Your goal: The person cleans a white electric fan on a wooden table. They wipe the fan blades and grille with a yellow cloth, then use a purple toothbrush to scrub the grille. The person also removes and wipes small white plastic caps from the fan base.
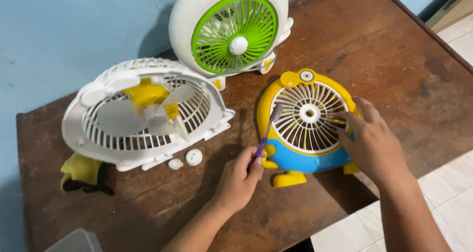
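1. Right now the left hand [239,180] has its fingers curled tight round the handle of a purple toothbrush [266,133], thumb pressed along it
2. Up from those fingers the brush slants away, its bristled head resting on the left part of the white grille [308,116] of a yellow and blue fan [303,126]
3. Across the grille, the right hand [372,141] lies with its fingers spread and loose, gripping nothing, fingertips touching the grille's right side and the fan's yellow rim
4. Just left of the brush-holding fingers sit two small white caps [187,159] on the brown wooden table [394,59]
5. Beyond the caps lies an opened white fan [143,111] with a yellow hub, tilted on its back
6. Farther left of that hand, a yellow and dark cloth [84,173] pokes out beside the white fan
7. Well beyond both hands, a white fan with a green grille [231,32] stands upright against the blue wall [59,35]
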